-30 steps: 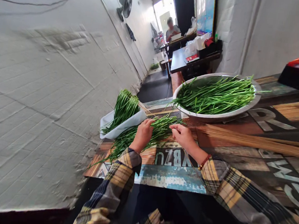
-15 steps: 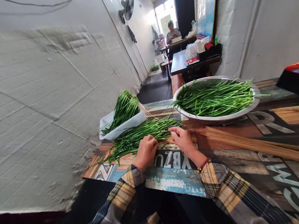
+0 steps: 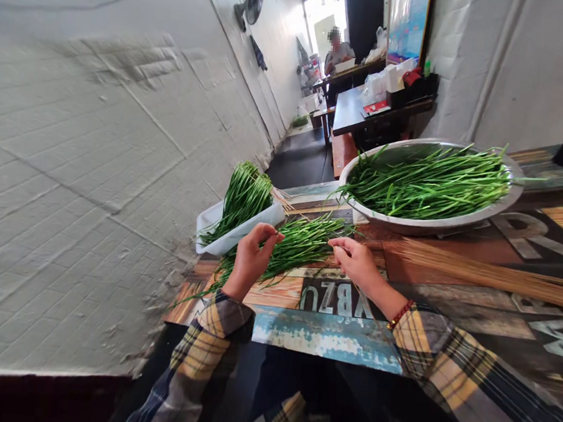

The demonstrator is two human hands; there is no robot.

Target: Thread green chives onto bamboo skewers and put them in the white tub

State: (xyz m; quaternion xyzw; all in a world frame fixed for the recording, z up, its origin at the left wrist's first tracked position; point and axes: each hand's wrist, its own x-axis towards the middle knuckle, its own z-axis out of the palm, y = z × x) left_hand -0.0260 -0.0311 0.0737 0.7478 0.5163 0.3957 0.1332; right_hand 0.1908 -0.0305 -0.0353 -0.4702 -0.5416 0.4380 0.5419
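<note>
The left hand (image 3: 252,261) and right hand (image 3: 355,264) were beside the loose green stalks (image 3: 308,242), thumb and fingertips pinched together on each; whether they gripped anything could not be told; the stalks lay on the table (image 3: 328,337) beside a white tray (image 3: 238,236).

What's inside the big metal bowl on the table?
Long green stalks fill the metal bowl, some poking over its rim. Some bare inner wall shows at the back; the bottom is covered, so whatever lies beneath can't be seen.
</note>
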